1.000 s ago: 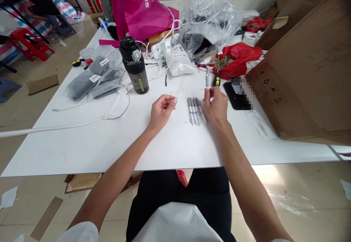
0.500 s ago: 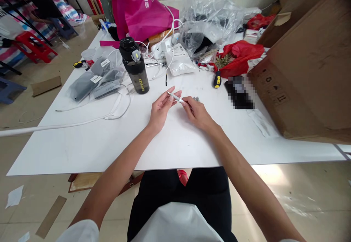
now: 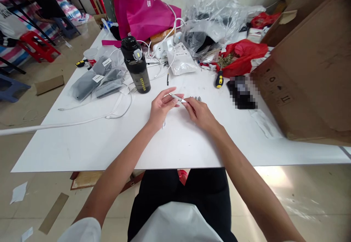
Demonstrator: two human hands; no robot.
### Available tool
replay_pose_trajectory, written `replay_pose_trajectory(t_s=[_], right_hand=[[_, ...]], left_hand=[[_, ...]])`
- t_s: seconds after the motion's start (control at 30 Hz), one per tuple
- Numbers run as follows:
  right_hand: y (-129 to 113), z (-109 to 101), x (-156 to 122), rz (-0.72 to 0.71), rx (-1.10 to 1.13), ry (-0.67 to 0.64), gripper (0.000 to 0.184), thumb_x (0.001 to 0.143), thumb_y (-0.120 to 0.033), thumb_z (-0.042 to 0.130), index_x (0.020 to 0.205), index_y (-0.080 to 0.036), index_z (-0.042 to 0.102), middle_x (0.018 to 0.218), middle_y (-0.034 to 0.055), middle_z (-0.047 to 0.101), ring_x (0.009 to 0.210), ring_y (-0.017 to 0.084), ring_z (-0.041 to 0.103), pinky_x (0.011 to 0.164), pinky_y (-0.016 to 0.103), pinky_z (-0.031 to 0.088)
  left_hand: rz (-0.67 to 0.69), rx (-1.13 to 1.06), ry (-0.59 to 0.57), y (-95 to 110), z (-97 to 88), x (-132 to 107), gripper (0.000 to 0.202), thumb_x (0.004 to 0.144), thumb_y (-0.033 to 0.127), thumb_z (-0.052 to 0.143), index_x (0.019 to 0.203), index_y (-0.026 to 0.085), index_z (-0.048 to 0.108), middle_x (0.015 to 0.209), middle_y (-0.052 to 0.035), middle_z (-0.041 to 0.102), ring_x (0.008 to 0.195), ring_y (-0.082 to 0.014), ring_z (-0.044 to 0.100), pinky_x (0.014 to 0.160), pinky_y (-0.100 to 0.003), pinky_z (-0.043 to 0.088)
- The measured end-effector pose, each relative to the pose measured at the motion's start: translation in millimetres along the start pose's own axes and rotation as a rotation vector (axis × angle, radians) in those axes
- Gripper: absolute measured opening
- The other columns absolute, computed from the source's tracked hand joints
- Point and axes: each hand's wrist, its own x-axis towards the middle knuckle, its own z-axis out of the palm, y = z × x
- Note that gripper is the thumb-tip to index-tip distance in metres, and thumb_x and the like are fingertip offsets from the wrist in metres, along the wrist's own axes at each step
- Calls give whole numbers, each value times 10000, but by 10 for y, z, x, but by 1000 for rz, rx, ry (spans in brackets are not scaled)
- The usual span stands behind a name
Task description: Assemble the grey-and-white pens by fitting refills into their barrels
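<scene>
While the right hand [image 3: 200, 112] is pinching a slim silver-and-white pen [image 3: 177, 97] near one end, its fingertips [image 3: 187, 103] pressed together, the left hand [image 3: 161, 106] is hovering at the far end, fingers slightly apart, though whether they are gripping I cannot tell. With the pen held over the white table [image 3: 82, 150], a loosening pinch could be letting it drop and roll, perhaps into the other pens [image 3: 197, 98] lying just beyond the right hand's fingers.
</scene>
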Motion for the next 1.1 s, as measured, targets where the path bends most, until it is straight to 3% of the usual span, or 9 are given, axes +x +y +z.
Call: replay_pose_trajectory(t_s=[0.1,0.17,0.3,0.47,0.6,0.67,0.77,0.93,1.1], right_hand=[[21,26,-7,-21,16,-2,469,1176,-560,309,1217,-228,638,1016,104,727,848,257,655,783,364,471],[32,46,-12,-26,26,-1,444,1177,-545,327,1225,-231,637,1041,108,726,874,259,660,799,365,478],[16,68,-27,-12,17,0,435,1174,-532,332,1258,-237,640,1047,110,718,897,267,656,833,383,491],[105,-38,7,-65,-43,72,464,1140,-585,416,1348,-226,624,1150,123,690,1054,291,655,990,428,494],[540,-343,-18,183,-321,309,501,1102,-584,452,1304,-189,684,1330,215,614,1256,378,568,1082,521,436],[801,-526,-130,301,-484,290,539,1058,-617,520,1333,-194,709,1429,226,571,1319,416,508,1094,564,395],[1069,-726,-406,340,-630,202,583,1046,-610,555,1416,-185,708,1572,244,496,1377,424,443,1124,566,344],[1236,-802,-770,420,-726,244,576,1022,-601,592,1369,-174,761,1574,261,511,1416,452,410,1118,613,335],[1431,-803,-816,584,-740,404,524,949,-572,654,1272,-179,776,1492,261,568,1378,449,433,1093,643,349]], left_hand=[[5,30,75,-1,-14,8,412,809,423,938,1107,214,744,956,-55,783,942,-194,744,835,-310,580],[7,23,91,-2,-15,6,478,772,393,967,1159,225,743,981,-37,776,918,-171,726,848,-301,577],[-4,22,-57,-1,21,-21,377,840,463,907,1090,212,778,1159,-89,803,1055,-209,739,909,-326,588],[16,-14,85,21,12,-4,394,851,529,896,990,200,729,1020,-81,809,994,-204,753,861,-315,591],[-5,-181,113,108,-63,54,481,788,574,946,925,197,682,887,-22,739,860,-170,757,861,-317,609],[-20,-252,97,161,-71,57,505,765,587,962,930,199,684,828,12,687,762,-140,728,824,-309,615],[-41,-292,52,214,-35,18,481,791,575,951,978,199,717,801,27,655,679,-112,681,735,-282,595],[-85,-307,-46,200,23,-45,438,807,534,952,983,177,771,820,-1,683,672,-117,678,694,-279,582],[-104,-300,-11,162,-8,-27,449,801,551,952,991,177,790,831,-8,684,691,-114,682,708,-266,587]])
